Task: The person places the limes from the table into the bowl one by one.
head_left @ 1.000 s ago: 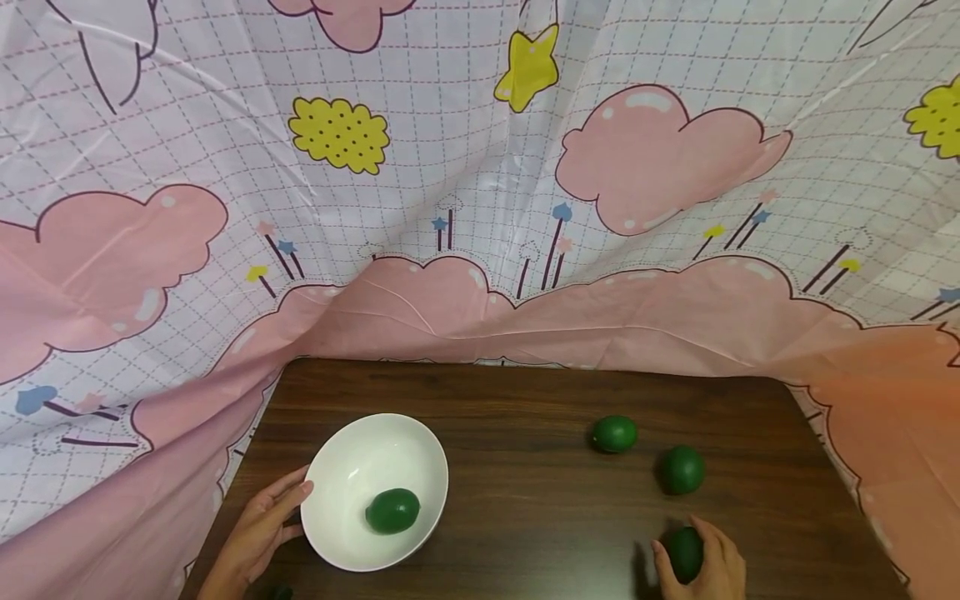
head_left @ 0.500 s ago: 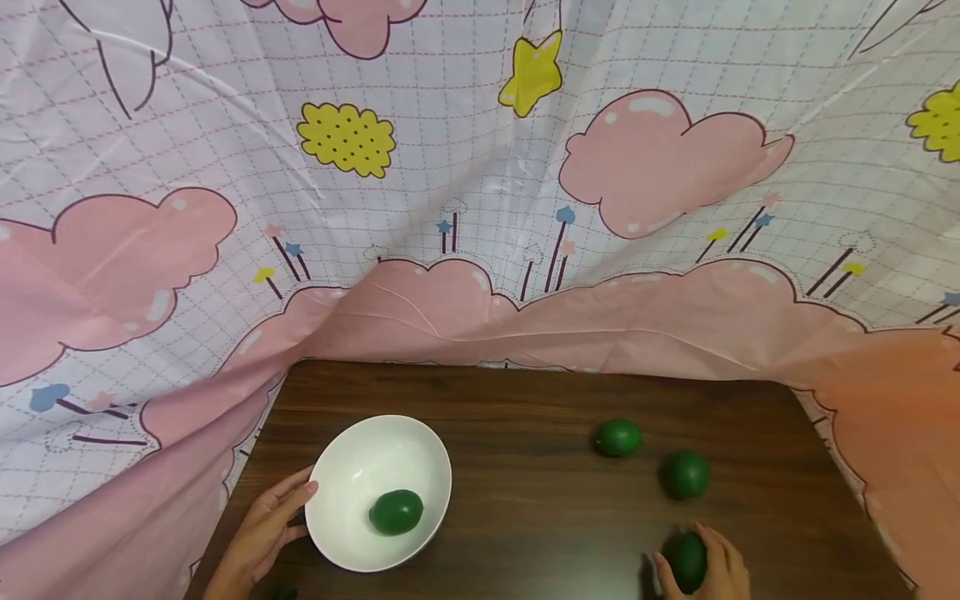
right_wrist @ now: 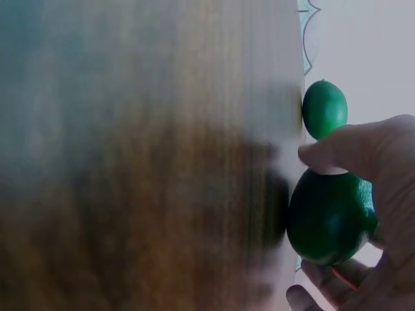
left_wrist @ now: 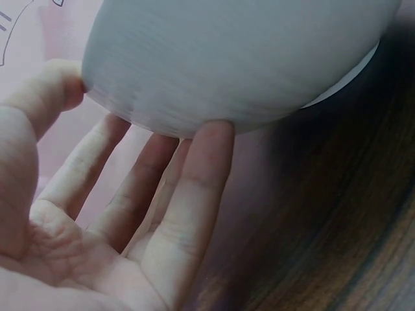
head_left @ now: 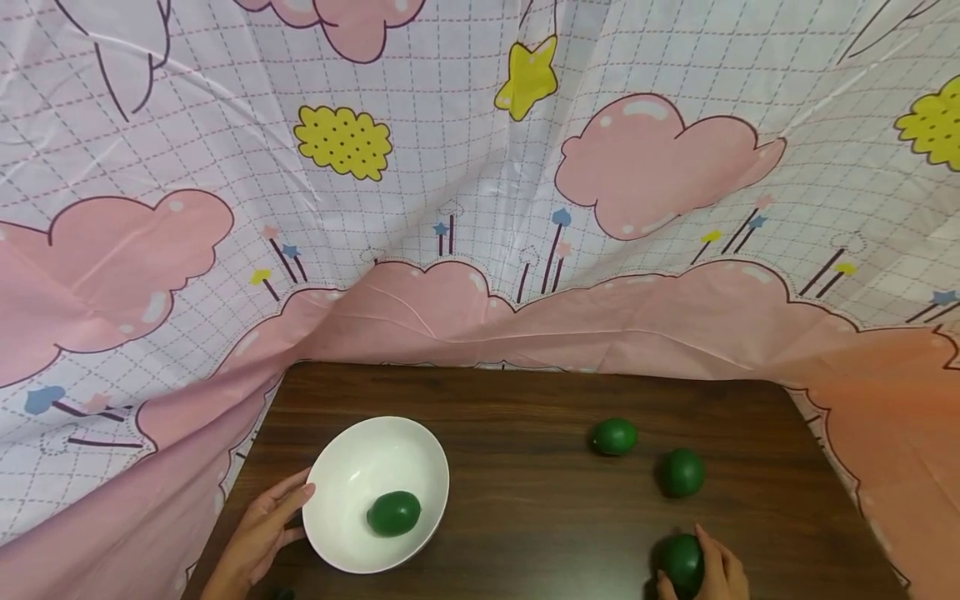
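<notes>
At the left of the head view a white bowl [head_left: 337,500] stands with one green lime [head_left: 393,513] inside it. My left hand [head_left: 262,529] holds the bowl's left side, thumb at the rim; in the left wrist view the other fingertips press its outer wall [left_wrist: 227,65]. Toward the front right, my right hand [head_left: 716,571] grips a larger dark green lime [head_left: 682,562] between thumb and fingers. The right wrist view has that lime low against the tabletop, with the thumb over one side and fingers round the other.
Two more limes lie beyond my right hand: a rounder one [head_left: 682,472] close by and a smaller one [head_left: 615,436] farther back. The dark wooden table [head_left: 525,500] ends at a patterned pink and white cloth [head_left: 465,308] hanging behind and at the sides.
My right thumb has slid toward the near side of the lime, so more of the lime shows. The left hand and bowl keep their place.
</notes>
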A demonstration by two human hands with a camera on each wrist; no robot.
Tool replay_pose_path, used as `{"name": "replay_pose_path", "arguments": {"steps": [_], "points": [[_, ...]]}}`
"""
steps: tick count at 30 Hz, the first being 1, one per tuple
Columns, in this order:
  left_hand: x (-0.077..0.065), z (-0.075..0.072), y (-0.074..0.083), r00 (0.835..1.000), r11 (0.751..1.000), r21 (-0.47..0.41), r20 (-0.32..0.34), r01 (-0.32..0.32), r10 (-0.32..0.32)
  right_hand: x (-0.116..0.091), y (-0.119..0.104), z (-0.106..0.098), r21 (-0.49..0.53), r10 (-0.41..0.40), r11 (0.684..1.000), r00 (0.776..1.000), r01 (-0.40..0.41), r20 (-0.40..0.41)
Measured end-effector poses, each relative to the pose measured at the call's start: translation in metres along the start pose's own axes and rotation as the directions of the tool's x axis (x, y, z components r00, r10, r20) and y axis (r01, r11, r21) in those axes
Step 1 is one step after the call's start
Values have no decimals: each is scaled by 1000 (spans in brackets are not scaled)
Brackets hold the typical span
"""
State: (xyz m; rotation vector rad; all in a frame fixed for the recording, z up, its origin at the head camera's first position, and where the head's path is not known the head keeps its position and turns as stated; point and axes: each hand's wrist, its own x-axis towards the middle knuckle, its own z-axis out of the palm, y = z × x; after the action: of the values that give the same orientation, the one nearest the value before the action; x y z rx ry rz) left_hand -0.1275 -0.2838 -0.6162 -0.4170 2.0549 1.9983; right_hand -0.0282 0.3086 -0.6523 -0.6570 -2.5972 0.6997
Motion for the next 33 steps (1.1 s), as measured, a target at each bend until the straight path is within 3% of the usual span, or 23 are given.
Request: {"name": "replay_pose_path", "arguments": {"steps": [13,27,33], "points": [[0,1,-1,1000,1000,-6,-13,17,-17,-3,-9,0,61,77,995,995,-73,-56],[1,1,-3,999,1000,-7,-30,17,-17,-4,-9,7,106,-11,994,987,29,-159],[1,1,-2,1000,1000,-7,-25,11,-11,-4,-14,6,97,-34,994,987,50,-156]]}}
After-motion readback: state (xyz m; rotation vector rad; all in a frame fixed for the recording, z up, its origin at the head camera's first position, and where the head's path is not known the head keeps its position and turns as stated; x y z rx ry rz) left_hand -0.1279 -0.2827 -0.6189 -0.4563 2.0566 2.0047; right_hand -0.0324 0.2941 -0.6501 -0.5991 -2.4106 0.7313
